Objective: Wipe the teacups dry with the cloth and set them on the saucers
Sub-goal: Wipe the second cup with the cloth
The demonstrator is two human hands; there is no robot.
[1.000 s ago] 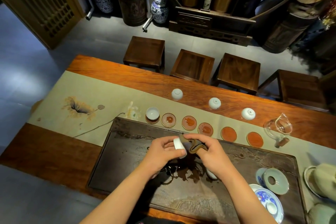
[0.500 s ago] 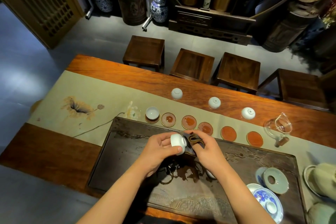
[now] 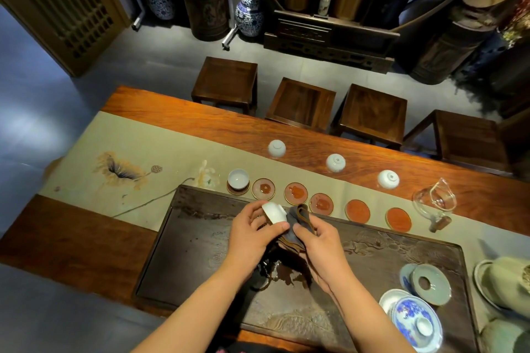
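Observation:
My left hand (image 3: 253,233) grips a small white teacup (image 3: 274,211), tilted with its mouth facing left, above the dark tea tray (image 3: 200,238). Right beside it, my right hand (image 3: 318,243) holds a bunched grey-brown cloth (image 3: 296,221) against the cup's side. A row of round red saucers runs along the tray's far edge; the leftmost saucer (image 3: 233,190) carries an upright white teacup (image 3: 238,178), and the one beside it (image 3: 263,188) is bare. Three white cups stand upside down further back: left (image 3: 276,148), middle (image 3: 335,162), right (image 3: 388,179).
A glass pitcher (image 3: 434,200) stands right of the saucer row. Blue-and-white lidded bowls (image 3: 414,321) and a pale green lid (image 3: 431,284) sit on the tray's right end, with pale ceramic ware (image 3: 507,281) beyond. Wooden stools (image 3: 304,100) line the table's far side.
The cup has been turned in my left hand from bottom-forward to mouth facing left. The cloth has shifted from around the cup to its right side.

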